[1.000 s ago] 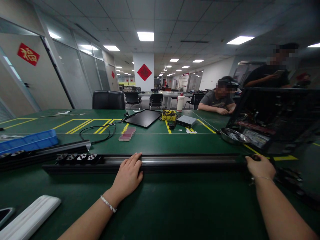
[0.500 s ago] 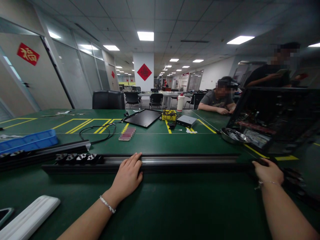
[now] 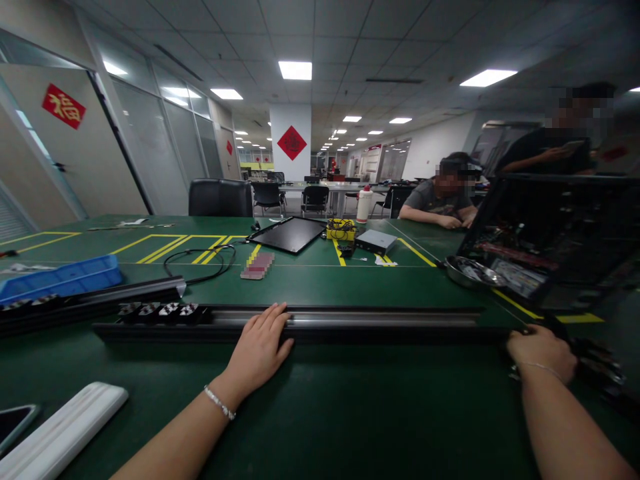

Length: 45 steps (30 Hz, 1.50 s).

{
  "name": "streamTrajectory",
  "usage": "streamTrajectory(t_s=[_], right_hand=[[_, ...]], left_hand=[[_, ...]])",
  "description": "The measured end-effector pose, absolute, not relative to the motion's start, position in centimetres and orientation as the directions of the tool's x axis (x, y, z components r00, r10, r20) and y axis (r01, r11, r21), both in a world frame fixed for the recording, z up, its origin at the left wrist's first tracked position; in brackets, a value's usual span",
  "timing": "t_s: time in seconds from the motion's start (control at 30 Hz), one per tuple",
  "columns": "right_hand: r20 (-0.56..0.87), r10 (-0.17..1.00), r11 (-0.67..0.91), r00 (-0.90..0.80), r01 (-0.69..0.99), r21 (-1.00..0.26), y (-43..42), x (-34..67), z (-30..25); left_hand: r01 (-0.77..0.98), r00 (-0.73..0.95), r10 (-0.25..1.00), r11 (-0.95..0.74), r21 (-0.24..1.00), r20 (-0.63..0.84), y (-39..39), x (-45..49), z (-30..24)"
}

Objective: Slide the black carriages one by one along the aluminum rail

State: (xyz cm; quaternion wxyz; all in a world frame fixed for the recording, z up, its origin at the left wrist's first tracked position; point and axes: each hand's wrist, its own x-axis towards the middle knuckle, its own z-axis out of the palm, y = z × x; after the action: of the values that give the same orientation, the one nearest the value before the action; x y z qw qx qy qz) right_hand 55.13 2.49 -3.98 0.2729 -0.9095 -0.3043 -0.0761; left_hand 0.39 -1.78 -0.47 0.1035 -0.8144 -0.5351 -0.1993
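The person's left hand (image 3: 257, 350) is resting on the near edge of a long black aluminium rail (image 3: 350, 320), which is lying across the green-matted workbench (image 3: 350, 413) in the lower middle of the frame. Its fingers are slightly spread and pressing down flat, not pinching anything, apparently to steady the rail against the bench. The right hand (image 3: 543, 353) is reaching the rail's far right end, with its fingers curling forward over the dark metal. The fingertips are disappearing into shadow, so I cannot tell whether they are gripping or only touching.

The rail is running straight and level, with a bright metal strip along its top. A row of small black blocks (image 3: 163, 312) with white markings is sitting close together on its left part, seemingly kept in line by the rail. A second dark rail (image 3: 100, 297) is lying just behind it at the left, beside a blue plastic tray (image 3: 60, 280). Dark loose parts (image 3: 595, 360) are lying beside the right hand, probably set there within easy reach. A steel bowl (image 3: 467, 272) is sitting near an open electronics chassis (image 3: 550, 240) at the right.
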Motion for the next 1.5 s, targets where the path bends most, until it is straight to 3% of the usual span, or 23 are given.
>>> streamTrajectory(t_s=[0.07,0.13,0.27,0.33,0.43,0.53,0.6,0.7,0.93,1.5], right_hand=[[0.197,0.461,-0.698,0.865,0.49,-0.522,2.1,54.2,-3.3],[0.206,0.433,-0.668,0.878,0.466,-0.58,1.7,53.1,-2.6],[0.449,0.332,-0.558,0.83,0.556,-0.616,1.5,50.9,-0.9],[0.643,0.364,-0.431,0.674,0.733,-0.526,1.7,49.1,0.1],[0.763,0.497,-0.229,0.412,0.911,-0.342,2.4,44.2,1.4],[0.716,0.693,0.027,0.086,0.989,-0.145,2.6,37.5,1.6],[0.65,0.747,0.213,-0.142,0.977,-0.032,2.3,33.4,1.2],[0.568,0.767,0.347,-0.3,0.937,0.026,1.5,29.4,0.5],[0.354,0.874,0.363,-0.334,0.932,-0.016,0.8,28.7,0.5],[0.356,0.874,0.363,-0.332,0.932,-0.021,0.9,28.7,0.6]], left_hand=[[0.909,0.349,0.829,-0.413,0.057,0.437,-1.8,0.2,-0.5],[0.906,0.346,0.827,-0.417,0.071,0.442,-1.8,0.1,-0.5],[0.918,0.303,0.82,-0.388,0.083,0.485,-1.6,-0.5,-0.3],[0.933,0.265,0.799,-0.355,0.068,0.539,-1.5,-1.0,0.0],[0.97,0.15,0.746,-0.239,0.051,0.649,-1.0,-2.4,0.5],[0.995,-0.017,0.69,-0.059,0.079,0.723,-0.6,-4.2,0.7],[0.993,-0.12,0.684,0.073,0.095,0.72,-0.5,-5.3,0.8],[0.961,-0.252,0.688,0.261,0.092,0.68,-0.4,-6.2,0.9],[0.918,-0.368,0.767,0.389,0.075,0.525,-0.1,-6.7,0.9],[0.933,-0.339,0.823,0.358,0.047,0.455,-0.1,-7.0,1.3]])
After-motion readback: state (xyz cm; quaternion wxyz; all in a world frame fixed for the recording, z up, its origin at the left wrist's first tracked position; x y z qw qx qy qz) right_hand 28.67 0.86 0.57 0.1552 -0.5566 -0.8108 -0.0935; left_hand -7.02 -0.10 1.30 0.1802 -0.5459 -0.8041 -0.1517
